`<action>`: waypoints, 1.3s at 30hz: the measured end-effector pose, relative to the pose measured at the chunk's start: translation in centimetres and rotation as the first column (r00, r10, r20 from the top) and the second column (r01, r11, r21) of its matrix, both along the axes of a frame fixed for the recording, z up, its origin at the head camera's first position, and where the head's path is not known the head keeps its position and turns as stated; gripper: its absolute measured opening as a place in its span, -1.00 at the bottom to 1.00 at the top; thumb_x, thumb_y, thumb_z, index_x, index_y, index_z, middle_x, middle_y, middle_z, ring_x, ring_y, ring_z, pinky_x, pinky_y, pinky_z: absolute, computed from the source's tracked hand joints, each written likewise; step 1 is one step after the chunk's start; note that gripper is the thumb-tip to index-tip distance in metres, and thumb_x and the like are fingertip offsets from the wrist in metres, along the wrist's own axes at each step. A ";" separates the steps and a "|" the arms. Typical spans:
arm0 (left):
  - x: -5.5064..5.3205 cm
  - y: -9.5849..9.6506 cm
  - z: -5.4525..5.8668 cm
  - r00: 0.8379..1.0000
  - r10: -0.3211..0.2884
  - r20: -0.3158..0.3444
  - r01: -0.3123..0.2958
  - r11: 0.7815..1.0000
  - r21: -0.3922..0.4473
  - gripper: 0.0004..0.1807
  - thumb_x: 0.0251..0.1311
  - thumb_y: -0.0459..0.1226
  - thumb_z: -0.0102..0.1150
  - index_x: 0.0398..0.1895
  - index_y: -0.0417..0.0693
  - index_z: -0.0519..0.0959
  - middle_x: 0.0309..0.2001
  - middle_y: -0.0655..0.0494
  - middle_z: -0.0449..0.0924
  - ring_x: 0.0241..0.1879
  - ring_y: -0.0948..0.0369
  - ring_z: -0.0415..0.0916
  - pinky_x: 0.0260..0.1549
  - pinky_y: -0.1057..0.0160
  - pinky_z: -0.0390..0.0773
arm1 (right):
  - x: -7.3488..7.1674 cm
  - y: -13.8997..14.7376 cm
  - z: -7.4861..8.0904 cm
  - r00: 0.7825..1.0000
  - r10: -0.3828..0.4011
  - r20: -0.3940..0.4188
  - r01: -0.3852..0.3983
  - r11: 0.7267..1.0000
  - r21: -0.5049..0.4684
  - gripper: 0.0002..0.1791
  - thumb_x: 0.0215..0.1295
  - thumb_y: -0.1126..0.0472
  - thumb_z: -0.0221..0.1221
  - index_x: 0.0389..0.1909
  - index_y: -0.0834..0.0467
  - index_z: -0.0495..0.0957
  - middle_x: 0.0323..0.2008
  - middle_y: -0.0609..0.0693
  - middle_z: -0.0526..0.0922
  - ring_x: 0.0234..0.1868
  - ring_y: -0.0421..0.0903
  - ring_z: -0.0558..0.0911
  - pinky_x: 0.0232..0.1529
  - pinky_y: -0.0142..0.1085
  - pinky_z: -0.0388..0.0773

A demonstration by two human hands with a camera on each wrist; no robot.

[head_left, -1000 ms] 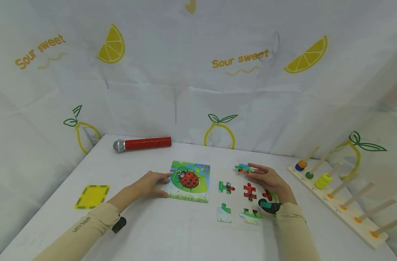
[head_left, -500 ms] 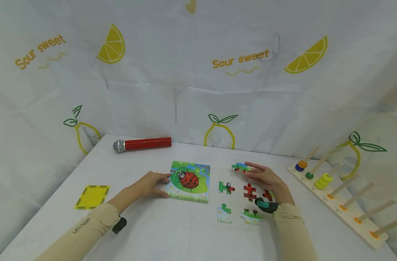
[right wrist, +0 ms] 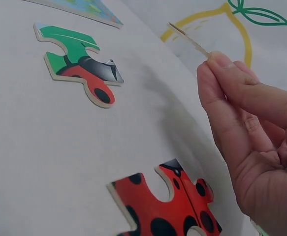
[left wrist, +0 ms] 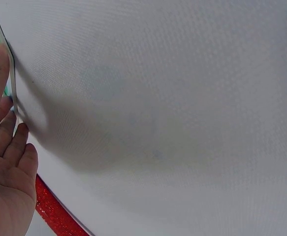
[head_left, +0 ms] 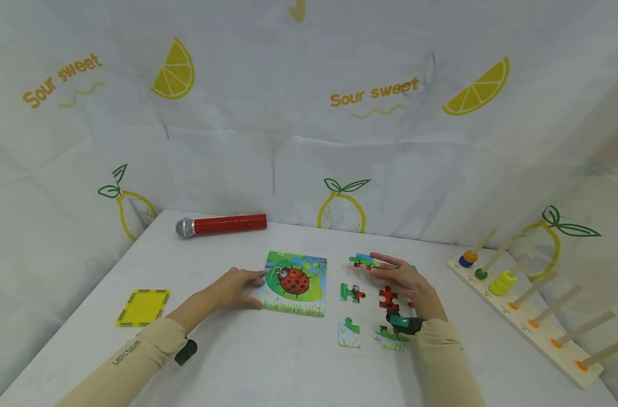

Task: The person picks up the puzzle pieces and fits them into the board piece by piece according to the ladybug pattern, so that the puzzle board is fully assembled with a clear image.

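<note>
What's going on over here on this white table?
A person is handling a ladybird jigsaw. Their right hand pinches a green and blue piece, held up off the table. Their left hand touches the left edge of a square ladybird picture board. Other loose pieces lie separately to the right of the board, not joined together. A red microphone lies toward the back, a yellow square to the left, and a peg rack on the right.

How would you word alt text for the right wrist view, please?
A right hand pinches a thin puzzle piece, seen edge-on, above a white tabletop. On it lie a green-and-red puzzle piece and a red, black-spotted piece, before a lemon-print cloth.
</note>
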State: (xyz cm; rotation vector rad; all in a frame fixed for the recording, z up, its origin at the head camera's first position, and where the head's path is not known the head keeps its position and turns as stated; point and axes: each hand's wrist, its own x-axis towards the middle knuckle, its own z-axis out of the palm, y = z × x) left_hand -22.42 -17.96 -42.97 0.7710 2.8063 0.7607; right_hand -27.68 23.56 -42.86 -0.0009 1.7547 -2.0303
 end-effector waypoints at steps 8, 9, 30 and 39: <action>0.0 -0.2 -0.2 1.000 0.000 -0.004 0.000 1.000 0.010 -0.35 -0.06 -0.11 0.46 0.09 -0.29 0.56 0.03 0.00 0.64 0.21 -0.03 0.40 0.22 -0.11 0.32 | -0.2 -1.7 -0.3 1.000 0.003 0.001 -0.003 0.999 -0.049 -0.46 0.28 0.50 0.12 0.29 0.23 0.38 -0.07 0.10 0.52 -0.15 -0.13 0.68 0.00 -0.31 0.58; 0.0 -0.2 -0.2 1.000 -0.002 -0.005 0.002 1.000 0.013 -0.34 -0.06 -0.10 0.46 0.10 -0.29 0.55 0.02 0.00 0.64 0.22 -0.04 0.40 0.22 -0.11 0.32 | -0.2 -1.9 -0.3 1.000 -0.001 0.001 0.001 0.999 -0.049 -0.46 0.28 0.51 0.12 0.29 0.24 0.38 -0.01 0.14 0.48 -0.15 -0.13 0.67 0.01 -0.31 0.58; 0.2 -0.2 0.0 1.000 0.002 0.007 -0.003 1.000 0.013 -0.35 -0.05 -0.13 0.46 0.10 -0.29 0.55 0.02 -0.02 0.64 0.22 -0.05 0.39 0.22 -0.08 0.34 | -0.6 -6.0 -0.4 0.993 0.097 -0.074 -0.083 0.983 0.165 -0.33 0.24 0.29 0.26 0.38 0.16 0.29 0.18 0.19 0.40 -0.12 -0.30 0.57 -0.14 -0.49 0.56; -0.1 -0.2 -0.2 1.000 -0.009 0.008 0.009 1.000 0.019 -0.33 -0.04 -0.13 0.45 0.13 -0.30 0.53 0.02 -0.01 0.64 0.23 -0.03 0.38 0.22 -0.05 0.35 | -1.2 -7.7 -0.4 0.989 0.147 -0.027 -0.149 0.984 -0.094 -0.37 0.34 0.54 0.01 0.42 0.36 0.09 0.08 0.22 0.47 -0.19 -0.16 0.67 -0.11 -0.41 0.61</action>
